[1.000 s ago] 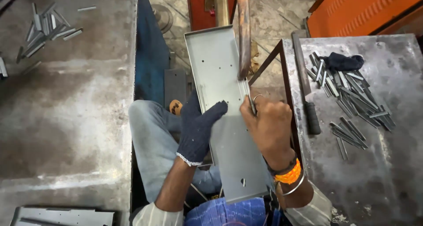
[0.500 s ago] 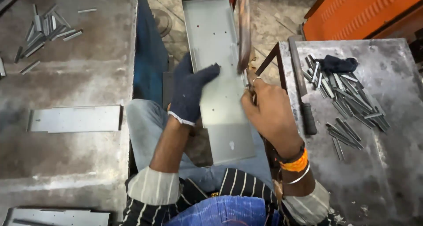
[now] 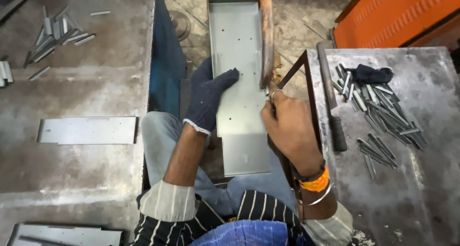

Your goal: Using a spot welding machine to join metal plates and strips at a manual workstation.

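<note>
The long sheet-metal tray (image 3: 238, 78), grey with folded-up edges and small punched holes, lies lengthwise over the person's lap at the centre of the view, running from 6 o'clock up to 12 o'clock between the two steel desks. The left hand (image 3: 207, 96), in a dark knitted glove, presses flat and spread on the tray's left half, released rather than clenched. The right hand (image 3: 291, 131), bare, is at the tray's right edge with its grip pinched around a small metal piece (image 3: 271, 96) just under the rusty upright bar (image 3: 266, 35); what the piece is I cannot tell. The tray looks stiff, light and thin, probably slippery and sharp along its cut rims, so it seems best steadied with a flat palm on the face or held by the folded side flanges. Metal strips (image 3: 378, 116) lie scattered on the right desk (image 3: 431, 179), and a flat plate (image 3: 88, 130) on the left desk (image 3: 72, 83). Compared with half a second ago, the tray sits slightly lower in view and the gloved hand has slid toward 6 o'clock.
</note>
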